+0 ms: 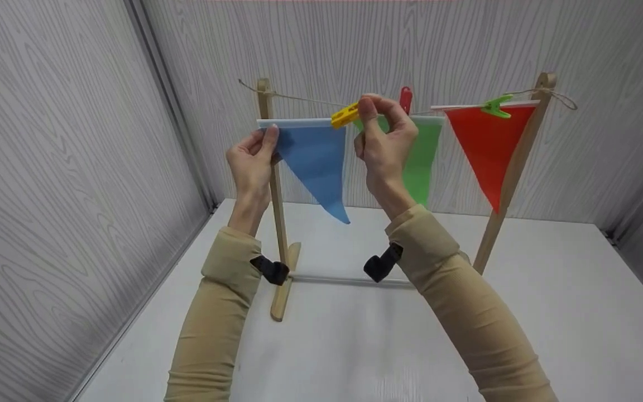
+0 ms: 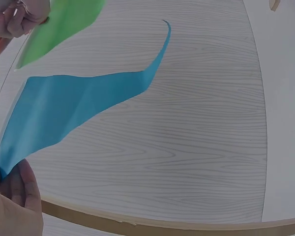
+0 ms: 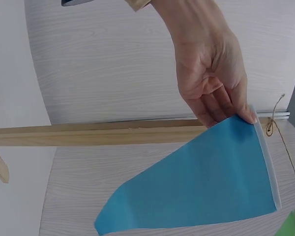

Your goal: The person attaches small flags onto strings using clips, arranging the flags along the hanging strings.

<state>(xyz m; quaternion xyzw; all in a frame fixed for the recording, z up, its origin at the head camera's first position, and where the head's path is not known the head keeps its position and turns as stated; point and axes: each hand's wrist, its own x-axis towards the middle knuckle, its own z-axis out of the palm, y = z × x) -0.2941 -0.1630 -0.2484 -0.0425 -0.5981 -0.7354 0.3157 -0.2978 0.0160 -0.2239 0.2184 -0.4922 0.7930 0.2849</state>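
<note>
A blue triangular pennant with a white top edge hangs from my left hand, whose thumb and fingers pinch its upper left corner. My right hand pinches a yellow clothespin close to the pennant's upper right corner; whether the clothespin bites the cloth or the string cannot be made out. The string runs just above the blue pennant. Behind my right hand hangs a green pennant, partly hidden, with a red clothespin above it. In the right wrist view the blue pennant hangs from my left hand.
Two wooden posts hold the string, joined low down by a rod. On the right, a red pennant hangs with a green clothespin. The stand is on a white table between wood-patterned walls.
</note>
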